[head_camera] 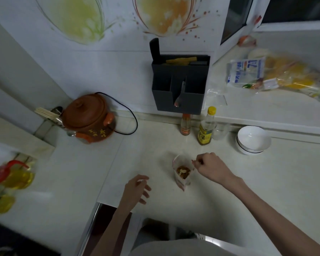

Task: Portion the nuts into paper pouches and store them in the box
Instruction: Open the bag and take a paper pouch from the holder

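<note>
Here, an open bag of mixed nuts (182,172) stands upright on the pale stone countertop (229,191), mouth up, with nuts showing inside. The right hand (209,167) is at the bag's right rim, fingers curled with thumb and forefinger pinched together; whether they grip the rim or a nut is too blurred to tell. The left hand (137,189) hovers to the left of the bag, apart from it, fingers loosely spread and holding nothing.

Behind the bag, near the wall, stand a small red-capped bottle (185,124) and a taller yellow-capped bottle (206,126), with stacked white bowls (252,140) to their right. A dark grey utensil holder (179,84) hangs on the white tiled wall (109,71), a black knife handle (154,49) rising from it. To the left sits a brown clay electric pot (89,119) with a black cord (129,115). On the raised ledge at right lie plastic food packets (248,72). Oil bottles (13,176) stand at the far left.
</note>
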Available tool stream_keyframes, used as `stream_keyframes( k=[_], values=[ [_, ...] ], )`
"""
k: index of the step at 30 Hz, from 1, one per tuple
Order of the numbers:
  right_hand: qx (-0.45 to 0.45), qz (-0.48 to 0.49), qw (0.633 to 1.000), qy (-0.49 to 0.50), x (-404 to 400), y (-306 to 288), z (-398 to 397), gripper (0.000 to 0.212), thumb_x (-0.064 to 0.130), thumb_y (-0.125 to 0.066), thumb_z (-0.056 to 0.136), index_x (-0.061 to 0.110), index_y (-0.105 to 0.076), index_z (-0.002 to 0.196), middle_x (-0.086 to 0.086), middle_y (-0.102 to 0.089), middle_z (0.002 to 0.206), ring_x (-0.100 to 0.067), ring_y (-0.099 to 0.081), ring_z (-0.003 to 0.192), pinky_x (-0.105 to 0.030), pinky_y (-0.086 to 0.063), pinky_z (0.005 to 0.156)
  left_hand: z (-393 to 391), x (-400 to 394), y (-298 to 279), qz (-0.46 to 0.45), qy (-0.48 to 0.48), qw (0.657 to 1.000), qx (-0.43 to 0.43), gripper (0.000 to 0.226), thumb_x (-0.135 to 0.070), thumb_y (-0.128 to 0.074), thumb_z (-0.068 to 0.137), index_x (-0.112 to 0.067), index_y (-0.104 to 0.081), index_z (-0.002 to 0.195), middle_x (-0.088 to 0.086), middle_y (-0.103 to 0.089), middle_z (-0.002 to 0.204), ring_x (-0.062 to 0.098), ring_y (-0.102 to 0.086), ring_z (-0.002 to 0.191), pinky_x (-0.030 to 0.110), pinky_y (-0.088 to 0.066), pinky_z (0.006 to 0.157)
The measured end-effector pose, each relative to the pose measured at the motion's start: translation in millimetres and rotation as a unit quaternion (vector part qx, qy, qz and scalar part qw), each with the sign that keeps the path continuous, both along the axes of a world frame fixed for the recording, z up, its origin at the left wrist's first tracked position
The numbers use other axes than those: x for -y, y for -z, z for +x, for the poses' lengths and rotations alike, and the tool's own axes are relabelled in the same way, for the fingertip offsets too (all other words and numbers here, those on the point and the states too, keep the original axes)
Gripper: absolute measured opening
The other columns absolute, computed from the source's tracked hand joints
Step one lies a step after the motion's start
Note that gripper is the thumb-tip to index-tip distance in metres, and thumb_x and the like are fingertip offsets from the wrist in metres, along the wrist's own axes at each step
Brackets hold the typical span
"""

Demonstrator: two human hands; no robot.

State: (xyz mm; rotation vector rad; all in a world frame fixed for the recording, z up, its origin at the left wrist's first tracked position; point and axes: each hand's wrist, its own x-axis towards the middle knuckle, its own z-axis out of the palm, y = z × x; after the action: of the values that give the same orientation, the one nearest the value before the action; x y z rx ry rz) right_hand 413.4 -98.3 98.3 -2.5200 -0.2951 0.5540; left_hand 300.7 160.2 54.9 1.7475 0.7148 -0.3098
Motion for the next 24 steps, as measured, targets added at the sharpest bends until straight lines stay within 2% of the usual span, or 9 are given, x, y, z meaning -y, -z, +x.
stream_keyframes(
  k=[6, 10, 13, 15, 18, 20, 22, 24],
  values=[
    [0.025, 0.040, 0.999, -0.002, -14.4, -24.3, 19.3, 0.018, 0.023, -0.050, 0.088, 0.014, -0.065, 0.082, -0.009, -0.065, 0.081, -0.021, -0.055, 0.071, -0.028, -0.039, 0.060, 45.6, -0.4, -20.7, 0.071, 0.060, 0.993, 0.069, 0.021, -0.008, -0.051, 0.095, -0.020, -0.068, 0.099, 0.005, -0.068, 0.079, 0.013, -0.060, 0.058, 0.027, -0.051, 0.044],
    [0.042, 0.059, 0.997, 0.022, -22.0, -38.1, 25.9, 0.015, 0.019, -0.050, 0.086, 0.015, -0.065, 0.086, -0.001, -0.061, 0.074, -0.018, -0.056, 0.070, -0.027, -0.040, 0.057, 101.9, -0.7, -46.2, 0.147, 0.132, 0.970, 0.138, 0.024, -0.008, -0.051, 0.090, -0.025, -0.067, 0.094, 0.000, -0.068, 0.077, 0.013, -0.058, 0.058, 0.027, -0.049, 0.044],
    [0.063, 0.054, 0.996, 0.045, -25.3, -50.6, 31.0, 0.017, 0.016, -0.050, 0.086, 0.012, -0.065, 0.093, -0.003, -0.061, 0.082, -0.022, -0.058, 0.078, -0.034, -0.050, 0.068, 143.4, 4.7, -74.0, 0.236, 0.195, 0.932, 0.196, 0.019, -0.010, -0.053, 0.090, -0.020, -0.067, 0.098, 0.004, -0.068, 0.079, 0.018, -0.059, 0.061, 0.034, -0.052, 0.059],
    [0.071, 0.052, 0.994, 0.057, -29.9, -58.5, 35.2, 0.018, 0.013, -0.049, 0.086, 0.009, -0.065, 0.093, -0.007, -0.064, 0.082, -0.026, -0.060, 0.078, -0.038, -0.053, 0.071, 169.0, 9.7, -97.1, 0.273, 0.229, 0.898, 0.258, 0.019, -0.008, -0.055, 0.089, -0.014, -0.067, 0.102, 0.005, -0.069, 0.088, 0.019, -0.063, 0.076, 0.032, -0.052, 0.074],
    [0.081, 0.039, 0.993, 0.078, -40.3, -70.6, 46.3, 0.014, 0.009, -0.050, 0.083, 0.005, -0.064, 0.086, -0.010, -0.063, 0.073, -0.025, -0.059, 0.069, -0.034, -0.049, 0.062, 205.3, 18.7, -136.4, 0.329, 0.269, 0.837, 0.346, 0.019, -0.008, -0.055, 0.091, -0.011, -0.065, 0.107, 0.005, -0.065, 0.100, 0.017, -0.060, 0.090, 0.027, -0.049, 0.080],
    [0.101, 0.046, 0.989, 0.095, -48.1, -79.8, 53.1, 0.012, 0.006, -0.052, 0.079, 0.002, -0.063, 0.083, -0.006, -0.058, 0.061, -0.020, -0.054, 0.058, -0.030, -0.042, 0.054, 224.9, 24.6, -158.4, 0.347, 0.278, 0.802, 0.399, 0.020, -0.009, -0.053, 0.093, -0.012, -0.063, 0.109, 0.002, -0.062, 0.105, 0.014, -0.057, 0.096, 0.025, -0.048, 0.082],
    [0.124, 0.062, 0.985, 0.101, -58.1, -87.3, 57.4, 0.012, 0.005, -0.055, 0.074, 0.004, -0.064, 0.081, 0.003, -0.052, 0.056, -0.011, -0.049, 0.053, -0.029, -0.039, 0.053, 243.4, 29.0, -176.1, 0.361, 0.294, 0.773, 0.431, 0.024, -0.008, -0.051, 0.093, -0.010, -0.062, 0.114, 0.003, -0.061, 0.113, 0.015, -0.054, 0.107, 0.029, -0.048, 0.090],
    [0.135, 0.066, 0.984, 0.095, -69.4, -92.0, 58.9, 0.014, 0.005, -0.056, 0.073, 0.009, -0.066, 0.080, 0.005, -0.057, 0.061, -0.011, -0.053, 0.058, -0.030, -0.045, 0.056, 260.5, 32.7, -188.6, 0.379, 0.322, 0.754, 0.430, 0.031, -0.008, -0.050, 0.092, -0.007, -0.058, 0.122, 0.005, -0.055, 0.126, 0.019, -0.048, 0.120, 0.035, -0.047, 0.096]
  ],
)
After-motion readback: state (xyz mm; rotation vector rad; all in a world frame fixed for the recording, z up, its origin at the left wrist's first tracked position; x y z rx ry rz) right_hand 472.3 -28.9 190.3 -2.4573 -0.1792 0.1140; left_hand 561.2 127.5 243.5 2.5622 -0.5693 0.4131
